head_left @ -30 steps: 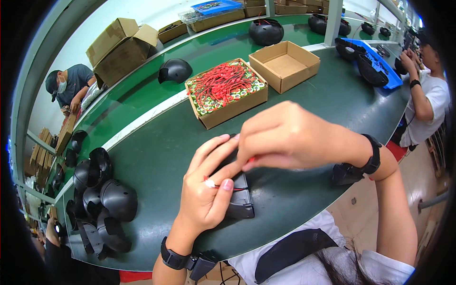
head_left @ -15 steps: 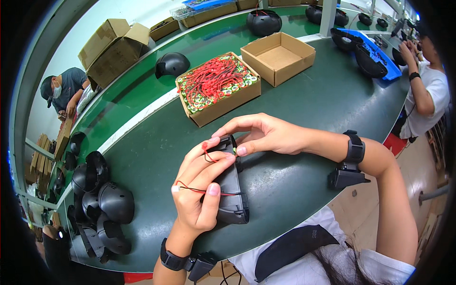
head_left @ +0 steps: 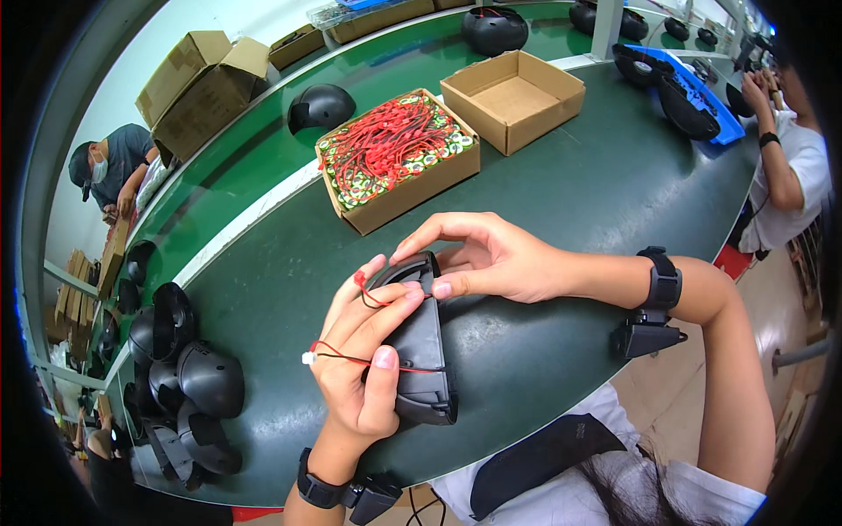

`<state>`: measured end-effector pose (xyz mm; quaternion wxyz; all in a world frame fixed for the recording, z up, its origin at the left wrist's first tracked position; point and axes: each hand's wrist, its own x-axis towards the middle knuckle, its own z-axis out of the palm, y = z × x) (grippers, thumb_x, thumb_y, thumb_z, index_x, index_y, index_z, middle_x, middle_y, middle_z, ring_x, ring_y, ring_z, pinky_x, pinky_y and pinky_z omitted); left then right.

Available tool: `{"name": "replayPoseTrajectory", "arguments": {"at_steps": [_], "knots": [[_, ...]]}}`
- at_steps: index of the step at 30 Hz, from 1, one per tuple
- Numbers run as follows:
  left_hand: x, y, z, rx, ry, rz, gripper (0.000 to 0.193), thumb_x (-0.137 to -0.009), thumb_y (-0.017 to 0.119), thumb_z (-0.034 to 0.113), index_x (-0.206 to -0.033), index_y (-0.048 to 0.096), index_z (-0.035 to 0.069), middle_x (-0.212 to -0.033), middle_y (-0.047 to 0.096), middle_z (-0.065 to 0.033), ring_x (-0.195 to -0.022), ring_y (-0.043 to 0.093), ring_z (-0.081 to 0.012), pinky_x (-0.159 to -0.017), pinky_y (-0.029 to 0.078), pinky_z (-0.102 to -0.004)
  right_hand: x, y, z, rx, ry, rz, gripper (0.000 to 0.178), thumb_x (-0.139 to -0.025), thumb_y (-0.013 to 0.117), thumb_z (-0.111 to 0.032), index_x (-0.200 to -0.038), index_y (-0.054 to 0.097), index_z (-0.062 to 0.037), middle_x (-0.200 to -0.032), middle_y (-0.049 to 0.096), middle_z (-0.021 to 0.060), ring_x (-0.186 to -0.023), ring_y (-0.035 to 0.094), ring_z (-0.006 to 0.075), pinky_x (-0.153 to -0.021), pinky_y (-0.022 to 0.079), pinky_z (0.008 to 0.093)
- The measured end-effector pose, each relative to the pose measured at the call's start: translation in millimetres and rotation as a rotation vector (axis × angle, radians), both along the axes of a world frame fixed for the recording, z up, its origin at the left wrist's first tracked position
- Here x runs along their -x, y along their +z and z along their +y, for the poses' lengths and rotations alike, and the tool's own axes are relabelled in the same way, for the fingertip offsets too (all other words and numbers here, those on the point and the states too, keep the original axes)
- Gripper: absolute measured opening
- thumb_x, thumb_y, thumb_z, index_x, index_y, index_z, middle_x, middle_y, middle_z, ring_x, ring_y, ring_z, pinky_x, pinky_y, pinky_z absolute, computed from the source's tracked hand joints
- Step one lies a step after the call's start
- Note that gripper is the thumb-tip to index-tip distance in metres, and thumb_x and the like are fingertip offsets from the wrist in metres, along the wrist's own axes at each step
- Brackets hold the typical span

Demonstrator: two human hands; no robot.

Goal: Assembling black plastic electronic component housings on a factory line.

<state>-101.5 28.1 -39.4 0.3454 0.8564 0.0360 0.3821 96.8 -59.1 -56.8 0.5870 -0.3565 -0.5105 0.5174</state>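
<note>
A black plastic shell point(head_left: 423, 337), its open side turned up, lies tilted over the table between my two hands. My left hand point(head_left: 349, 375) grips its left side, with thumb and fingers closed on it. A thin red and black wire with a white connector point(head_left: 309, 358) crosses under my left thumb. Another lead, with a red connector point(head_left: 360, 278), sticks out between my left fingers. My right hand point(head_left: 513, 263) closes on the shell's far end, index finger on the rim and thumb inside the edge. What lies under the fingertips is hidden.
Beyond my hands stand a carton of green-ended batteries with red leads point(head_left: 395, 162) and an open cardboard box point(head_left: 517, 101). Black shells point(head_left: 206, 377) pile up at the left. A blue tray point(head_left: 724, 123) lies at the far right, near a co-worker point(head_left: 794, 167). Another person works at the far left.
The wire with the white connector has shifted slightly left with my left hand. My right thumb has moved slightly down along the shell's edge, and the green bit beside it no longer shows.
</note>
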Motion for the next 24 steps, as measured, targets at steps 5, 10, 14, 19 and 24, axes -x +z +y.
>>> {"name": "replayPoseTrajectory", "arguments": {"at_steps": [5, 10, 14, 19, 24], "knots": [[4, 1, 7, -0.019, 0.017, -0.041, 0.035, -0.083, 0.047, 0.015, -0.103, 0.069, -0.005, -0.096, 0.068, -0.019, -0.108, 0.06, -0.043, -0.101, 0.042, -0.0492, -18, 58, 29, -0.311, -0.194, -0.641, 0.041, -0.074, 0.077, -0.012, -0.111, 0.061, -0.0022, -0.102, 0.065, 0.0081, -0.089, 0.063, 0.0127, -0.076, 0.051, 0.0276], [12, 4, 26, -0.094, 0.216, -0.127, 0.029, -0.082, 0.048, 0.007, -0.098, 0.069, -0.005, -0.096, 0.068, -0.018, -0.105, 0.061, -0.0413, -0.1, 0.043, -0.0476, -62, 123, 170, -0.451, -0.552, -1.069, 0.049, -0.075, 0.075, -0.038, -0.107, 0.066, -0.0017, -0.098, 0.07, 0.0156, -0.089, 0.067, 0.0257, -0.081, 0.051, 0.0344], [19, -1, 47, -0.097, 0.331, -0.07, 0.032, -0.088, 0.044, 0.013, -0.097, 0.069, -0.005, -0.097, 0.068, -0.0191, -0.105, 0.061, -0.0367, -0.102, 0.041, -0.0469, -95, 104, 307, -0.058, -0.508, -1.619, 0.075, -0.08, 0.064, -0.059, -0.119, 0.057, 0.0055, -0.114, 0.063, 0.0247, -0.108, 0.061, 0.0373, -0.093, 0.048, 0.0426], [15, -10, 60, -0.096, 0.31, -0.113, 0.027, -0.084, 0.047, 0.005, -0.098, 0.068, -0.005, -0.096, 0.068, -0.0188, -0.102, 0.062, -0.0393, -0.101, 0.043, -0.048, -120, 54, 358, 0.283, -0.302, -1.606, 0.063, -0.075, 0.07, -0.055, -0.099, 0.07, 0.0027, -0.105, 0.068, 0.0223, -0.098, 0.065, 0.0383, -0.086, 0.051, 0.0438], [18, -10, 51, -0.068, 0.306, -0.18, 0.026, -0.081, 0.05, 0.002, -0.098, 0.068, -0.005, -0.096, 0.068, -0.0175, -0.097, 0.064, -0.038, -0.101, 0.044, -0.0485, -119, 70, 352, 0.255, -0.445, -1.82, 0.044, -0.063, 0.081, -0.032, -0.095, 0.073, -0.003, -0.102, 0.068, 0.0233, -0.095, 0.065, 0.0371, -0.085, 0.052, 0.042]]}}
